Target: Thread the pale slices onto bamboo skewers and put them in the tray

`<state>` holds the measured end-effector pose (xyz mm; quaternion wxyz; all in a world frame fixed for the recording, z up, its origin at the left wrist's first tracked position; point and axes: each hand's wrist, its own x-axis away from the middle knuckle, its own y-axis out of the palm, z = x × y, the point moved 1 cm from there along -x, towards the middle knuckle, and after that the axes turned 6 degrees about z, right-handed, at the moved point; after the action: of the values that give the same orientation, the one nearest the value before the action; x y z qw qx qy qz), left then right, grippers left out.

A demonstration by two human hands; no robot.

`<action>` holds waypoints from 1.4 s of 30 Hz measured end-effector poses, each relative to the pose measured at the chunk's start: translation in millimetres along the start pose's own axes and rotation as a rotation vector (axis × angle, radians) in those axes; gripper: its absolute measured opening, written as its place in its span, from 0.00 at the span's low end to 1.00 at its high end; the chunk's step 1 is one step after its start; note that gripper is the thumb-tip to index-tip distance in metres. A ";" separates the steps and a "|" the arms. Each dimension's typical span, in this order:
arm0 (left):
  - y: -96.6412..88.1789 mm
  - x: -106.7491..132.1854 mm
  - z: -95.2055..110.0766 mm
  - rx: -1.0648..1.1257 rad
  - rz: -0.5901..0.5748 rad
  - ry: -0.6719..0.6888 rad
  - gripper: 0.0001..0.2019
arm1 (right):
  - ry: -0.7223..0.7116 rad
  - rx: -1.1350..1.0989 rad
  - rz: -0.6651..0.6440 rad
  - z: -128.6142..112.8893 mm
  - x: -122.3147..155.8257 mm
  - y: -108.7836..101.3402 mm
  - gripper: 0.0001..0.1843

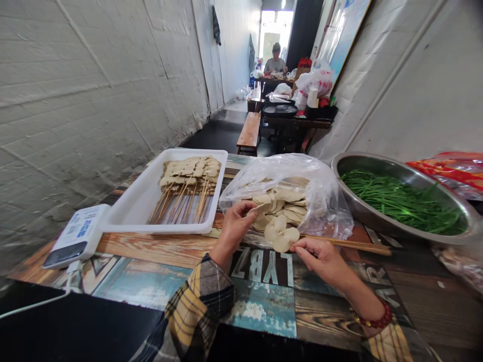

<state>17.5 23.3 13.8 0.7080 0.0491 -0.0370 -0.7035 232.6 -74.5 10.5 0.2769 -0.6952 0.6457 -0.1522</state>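
The left hand (239, 221) is pinching a single pale slice (263, 207) between thumb and fingers, holding it at the front of the open bag. The right hand (317, 256) is pinching a skewer of pale slices (282, 235) near its lower end, and this skewer is pointing toward the left hand. A bracelet of red beads (385, 317) is circling the right wrist, and plaid sleeves (199, 306) are covering both forearms. Beside the right hand, a bundle of bare sticks (358, 246) is lying on the patterned counter (151, 274). Just beyond the hands, a clear plastic bag (320, 193) is holding a heap of loose slices (292, 201). To its left, a white tray (132, 203) is carrying stacked, filled skewers (192, 173), their sticks pointing toward the wearer. Next to the tray, a white device (77, 231) with a dark panel is trailing a white cable (68, 284). To the right of the bag, a steel basin (392, 229) is holding long green stems (400, 201). Farther back, another person (275, 63) is working behind cluttered furniture.
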 end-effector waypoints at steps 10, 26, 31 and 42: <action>5.8 3.9 1.7 -0.035 -0.086 0.005 0.09 | -0.013 -0.006 -0.003 0.4 -1.3 3.3 0.17; -0.4 2.1 -5.1 0.198 -0.017 -0.199 0.14 | -0.047 0.036 0.030 0.6 0.9 1.7 0.18; -0.1 1.2 -7.8 0.270 -0.005 -0.260 0.13 | -0.059 0.036 0.026 0.3 0.6 2.0 0.19; 0.1 3.0 -6.6 0.350 0.021 -0.303 0.15 | -0.044 0.054 0.020 3.6 2.3 2.7 0.17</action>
<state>18.5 20.4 7.2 0.6824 0.0646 -0.2648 -0.6783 232.8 -76.1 5.7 0.3113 -0.6840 0.6421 -0.1517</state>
